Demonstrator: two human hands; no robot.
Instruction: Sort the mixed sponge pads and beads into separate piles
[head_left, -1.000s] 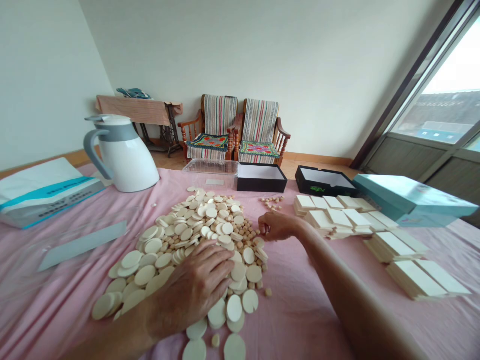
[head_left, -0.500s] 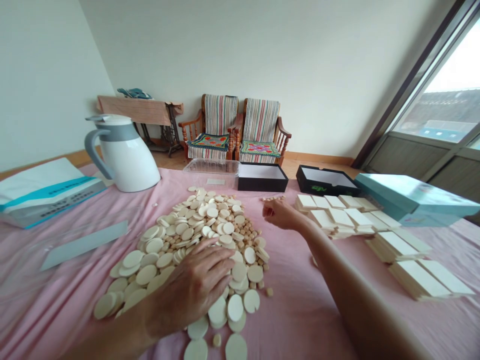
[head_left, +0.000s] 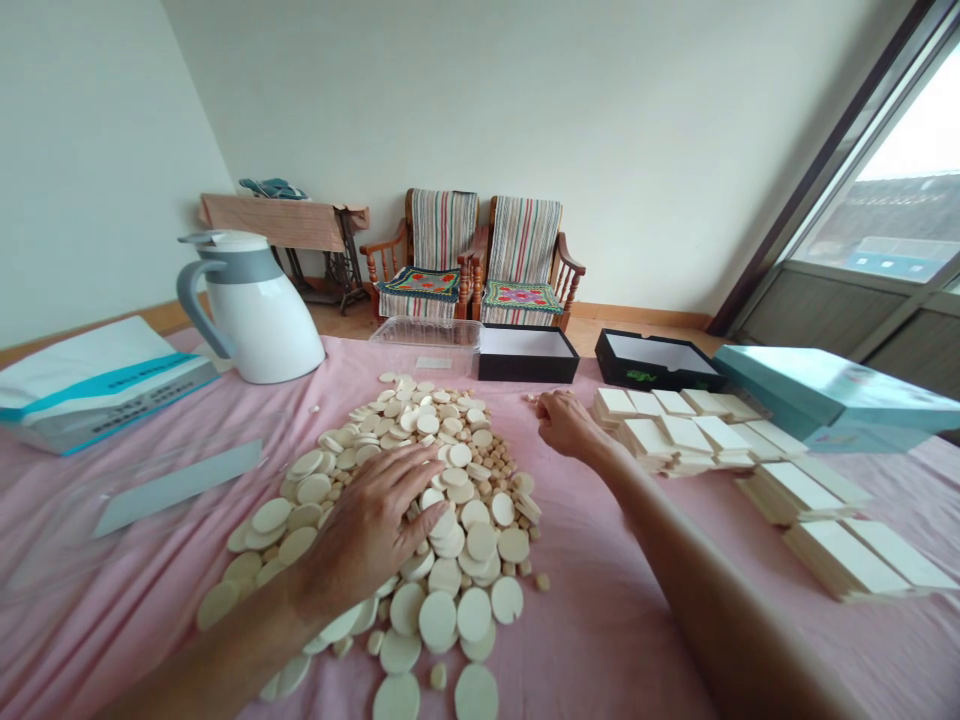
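My left hand lies palm down over a heap of round wooden discs, fingers stretched and thumb spread. Under its palm the discs are hidden. Among the discs, mostly on the heap's right side, are small wooden cubes. Farther back, my right hand rests near the cloth with its fingers curled together. What they pinch, if anything, is too small to make out. A short row of small wooden pieces sits at its fingertips, partly covered by the hand.
Stacked wooden rectangles stand on the right by a light blue box. Behind are two black trays and a clear plastic container. A white jug and a white-blue packet occupy the left of the pink cloth.
My left hand has shifted left and slightly back over the heap, uncovering discs near the front. My right hand has moved slightly right, staying curled beside the small pieces.
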